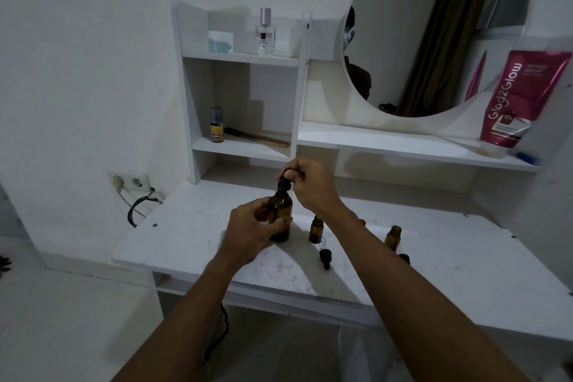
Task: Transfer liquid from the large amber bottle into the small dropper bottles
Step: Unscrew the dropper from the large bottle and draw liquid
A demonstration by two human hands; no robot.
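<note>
The large amber bottle (281,214) stands on the white vanity table (192,245). My left hand (248,232) is wrapped around its body. My right hand (313,183) pinches the black dropper cap (283,181) at the bottle's neck. To the right stand two small amber dropper bottles with no caps, one (316,229) close to the large bottle and one (393,237) farther right. A third is mostly hidden behind my right forearm. A loose black dropper (325,257) lies on the table in front of the nearer small bottle; another (404,258) lies by the farther one.
A white shelf unit (242,59) at the back holds a perfume bottle (265,32), a small jar, a yellow-labelled bottle (216,125) and a comb. A round mirror (434,28) and a pink tube (521,99) are at right. A wall socket with cable (133,186) is at left.
</note>
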